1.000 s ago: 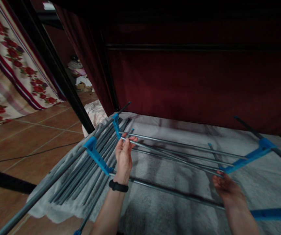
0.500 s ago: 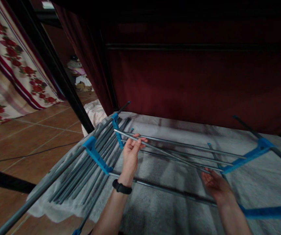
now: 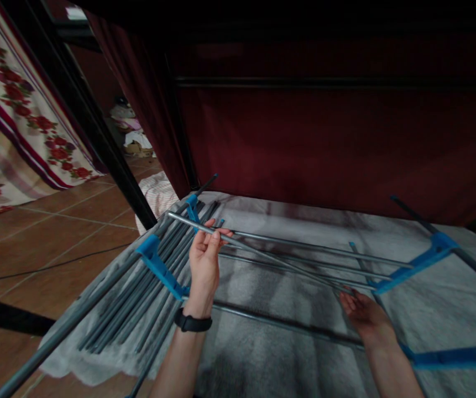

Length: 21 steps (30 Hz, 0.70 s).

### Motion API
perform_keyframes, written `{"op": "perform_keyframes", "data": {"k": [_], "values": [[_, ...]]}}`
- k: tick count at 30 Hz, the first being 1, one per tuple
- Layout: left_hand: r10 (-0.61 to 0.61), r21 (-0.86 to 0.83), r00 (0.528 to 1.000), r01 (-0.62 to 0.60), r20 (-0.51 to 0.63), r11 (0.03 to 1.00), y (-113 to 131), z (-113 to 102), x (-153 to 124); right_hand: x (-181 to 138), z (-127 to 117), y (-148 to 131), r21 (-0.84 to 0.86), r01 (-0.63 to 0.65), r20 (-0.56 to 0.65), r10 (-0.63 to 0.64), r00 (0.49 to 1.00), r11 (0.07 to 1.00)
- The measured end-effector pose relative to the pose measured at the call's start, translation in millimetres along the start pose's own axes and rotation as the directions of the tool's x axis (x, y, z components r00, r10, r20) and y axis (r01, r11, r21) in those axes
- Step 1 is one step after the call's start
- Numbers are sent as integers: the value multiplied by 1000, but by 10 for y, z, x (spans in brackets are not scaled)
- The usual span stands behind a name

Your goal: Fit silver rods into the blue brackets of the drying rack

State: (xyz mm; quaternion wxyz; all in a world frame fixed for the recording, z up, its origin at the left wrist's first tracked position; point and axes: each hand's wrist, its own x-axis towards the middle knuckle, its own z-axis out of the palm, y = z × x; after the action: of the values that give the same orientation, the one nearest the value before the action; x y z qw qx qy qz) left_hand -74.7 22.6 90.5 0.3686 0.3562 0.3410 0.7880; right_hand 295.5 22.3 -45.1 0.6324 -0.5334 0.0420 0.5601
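A rod [image 3: 262, 254] is pinched by 2 hands: near its left end between thumb and fingers of the left hand [image 3: 204, 262], at its right end by fingertips of the right hand [image 3: 364, 318]. It is held aslant over a blue-bracketed rack [image 3: 320, 248]. Loose rods [image 3: 127, 298] are laid at left on a grey blanket [image 3: 287, 359].

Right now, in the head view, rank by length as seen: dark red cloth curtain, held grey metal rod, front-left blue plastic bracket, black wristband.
1. Dark red curtain
2. Grey rod
3. Blue bracket
4. Black wristband
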Motion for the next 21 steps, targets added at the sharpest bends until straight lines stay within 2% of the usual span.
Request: {"op": "perform_keyframes", "data": {"k": [4, 9, 15, 21], "values": [[-2, 6, 1000, 2, 9, 1000, -32, 16, -10, 2, 5, 69, -73, 27, 54, -23, 998, 997], [-2, 87, 998, -3, 57, 996, -147, 73, -75, -119, 83, 234, -236, 21, 205, 28, 978, 971], [-30, 135, 996, 18, 86, 991, -216, 104, -122, -321, 190, 338, -431, 157, 293, -27, 956, 889], [-53, 127, 991, 37, 123, 991, -237, 134, -150, -463, 339, 429, -551, 200, 365, 18, 931, 810]]}}
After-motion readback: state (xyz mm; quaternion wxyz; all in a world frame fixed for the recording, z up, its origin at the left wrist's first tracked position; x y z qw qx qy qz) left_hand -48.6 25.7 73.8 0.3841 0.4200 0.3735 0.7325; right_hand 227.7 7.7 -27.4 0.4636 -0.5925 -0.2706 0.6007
